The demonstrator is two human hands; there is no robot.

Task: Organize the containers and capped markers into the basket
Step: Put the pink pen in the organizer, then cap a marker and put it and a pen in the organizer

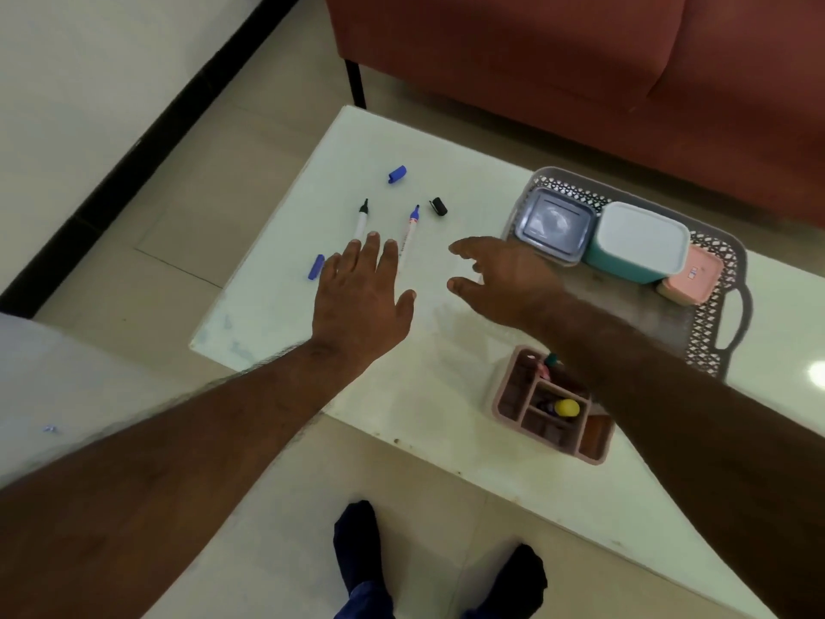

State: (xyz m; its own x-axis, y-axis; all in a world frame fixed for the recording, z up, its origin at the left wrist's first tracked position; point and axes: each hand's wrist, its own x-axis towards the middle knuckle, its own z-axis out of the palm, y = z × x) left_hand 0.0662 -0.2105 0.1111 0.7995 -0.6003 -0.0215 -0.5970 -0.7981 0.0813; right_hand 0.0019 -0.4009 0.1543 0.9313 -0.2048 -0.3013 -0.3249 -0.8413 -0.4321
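Two uncapped markers lie on the white table: a black-tipped marker (361,220) and a blue-tipped marker (410,227). My left hand (361,297) hovers flat over their near ends, fingers apart and holding nothing. A blue cap (397,174) and a black cap (439,206) lie beyond the markers. Another blue piece (316,266) lies left of my hand. My right hand (500,279) is open, just right of the markers. The grey basket (714,314) holds a grey lidded container (553,225), a teal container (636,243) and a pink container (692,279).
A pink compartment organiser (553,408) with a yellow item stands at the table's near edge under my right forearm. A red sofa (580,60) runs behind the table. My feet in dark socks (357,538) are on the tiled floor below.
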